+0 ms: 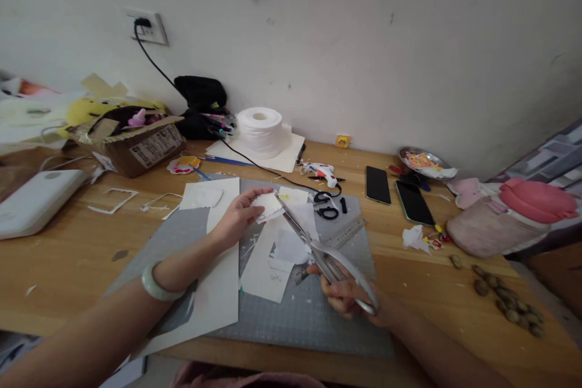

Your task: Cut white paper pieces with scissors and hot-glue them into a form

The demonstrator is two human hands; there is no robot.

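Note:
In the head view, my left hand (237,216) pinches a small white paper piece (266,205) with a wavy edge, held above the mat. My right hand (342,298) is wrapped around large silver scissors (344,265), which point away and to the left. Their blade tips meet the right edge of the paper piece; whether paper lies between the blades I cannot tell. Beneath both hands is a grey cutting mat (309,333). On it lie white paper sheets (225,282), small scraps, a clear ruler (345,233) and black-handled scissors (327,213).
Behind the mat stand a white paper roll (260,133) and a glue gun (324,172). A cardboard box (131,145) and a white device (40,200) are left. Two phones (377,184), a metal bowl (409,151), a pink-lidded container (504,218) and several brown round things (511,303) are right.

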